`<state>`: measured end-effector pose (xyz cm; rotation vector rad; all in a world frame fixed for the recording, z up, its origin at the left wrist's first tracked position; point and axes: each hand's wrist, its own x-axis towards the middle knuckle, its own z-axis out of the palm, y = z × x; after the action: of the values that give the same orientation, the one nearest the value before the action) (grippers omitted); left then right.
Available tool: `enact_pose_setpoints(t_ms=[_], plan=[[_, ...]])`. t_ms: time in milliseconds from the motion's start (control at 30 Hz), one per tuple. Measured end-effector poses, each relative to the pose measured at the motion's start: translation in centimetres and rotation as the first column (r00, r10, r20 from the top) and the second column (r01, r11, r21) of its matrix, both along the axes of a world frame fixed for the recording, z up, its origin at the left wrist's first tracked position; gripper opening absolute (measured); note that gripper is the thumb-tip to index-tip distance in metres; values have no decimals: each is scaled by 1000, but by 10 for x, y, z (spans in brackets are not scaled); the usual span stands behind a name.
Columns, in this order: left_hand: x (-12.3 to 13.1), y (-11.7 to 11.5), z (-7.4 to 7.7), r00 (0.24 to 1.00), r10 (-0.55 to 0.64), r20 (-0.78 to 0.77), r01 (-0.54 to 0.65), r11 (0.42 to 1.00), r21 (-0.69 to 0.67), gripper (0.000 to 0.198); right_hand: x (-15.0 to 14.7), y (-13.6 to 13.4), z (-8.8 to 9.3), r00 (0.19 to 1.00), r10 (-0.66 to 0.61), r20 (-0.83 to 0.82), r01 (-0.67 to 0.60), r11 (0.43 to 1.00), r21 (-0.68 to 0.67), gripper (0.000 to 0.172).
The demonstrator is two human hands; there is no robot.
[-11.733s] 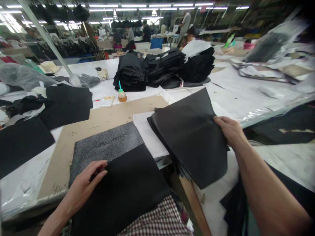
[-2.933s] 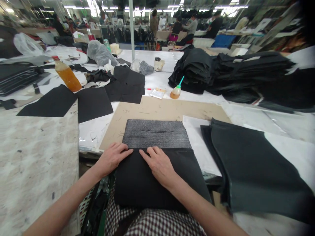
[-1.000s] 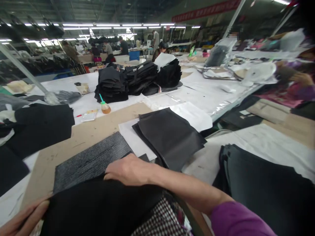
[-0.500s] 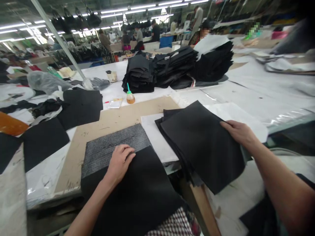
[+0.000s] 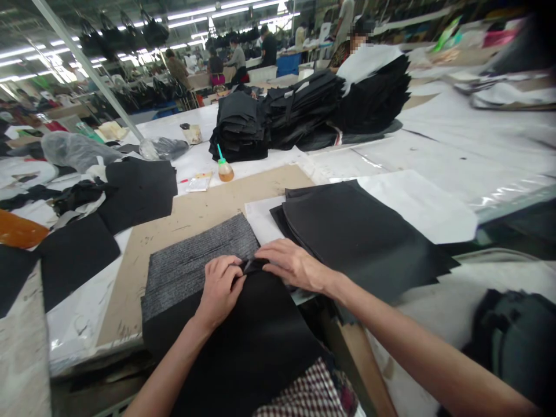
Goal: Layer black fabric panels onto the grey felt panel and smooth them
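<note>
A black sheet (image 5: 256,341) of fabric or leather-like material drapes over the table's front edge toward my lap. My left hand (image 5: 221,286) has its fingers curled on the sheet's far edge. Close beside it, my right hand (image 5: 295,263) pinches the same edge near its corner, where the material looks lifted and bunched. Beyond the fingers lies a grey, ribbed-looking textured piece (image 5: 195,252), partly under the black sheet. To the right, a stack of black sheets (image 5: 360,231) rests on white paper, untouched by either hand.
A brown board (image 5: 182,211) covers part of the table. A small bottle with a green nozzle (image 5: 225,170) stands behind it, near large piles of black pieces (image 5: 304,107). Loose black pieces (image 5: 78,249) and a plastic bag (image 5: 76,149) lie left. People sit farther back.
My right hand has left the right-hand stack, whose top sheet now lies flatter, and moved left to the near black sheet's edge. My left hand stays about where it was.
</note>
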<state>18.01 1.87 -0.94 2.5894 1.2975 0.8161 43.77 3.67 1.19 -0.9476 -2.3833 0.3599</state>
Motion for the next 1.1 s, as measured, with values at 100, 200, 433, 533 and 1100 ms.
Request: enact_pose_setpoints(t_ms=[100, 200, 433, 533, 1100], plan=[[-2, -4, 1, 994, -96, -42, 97, 995, 23, 6, -29, 5, -3, 989, 73, 126, -81, 995, 61, 27], [-4, -5, -1, 992, -117, -55, 116, 993, -19, 7, -28, 15, -6, 971, -21, 239, 0, 996, 89, 30], [-3, 1, -5, 995, 87, 50, -79, 987, -141, 48, -9, 27, -8, 991, 14, 129, -6, 998, -64, 36], [-3, 7, -2, 994, 107, 3, -104, 972, -209, 54, -13, 34, -19, 996, 87, -24, -89, 981, -172, 32], [-10, 13, -5, 944, -52, -325, 88, 991, 98, 26, -10, 39, -25, 956, 164, 244, -193, 976, 97, 22]])
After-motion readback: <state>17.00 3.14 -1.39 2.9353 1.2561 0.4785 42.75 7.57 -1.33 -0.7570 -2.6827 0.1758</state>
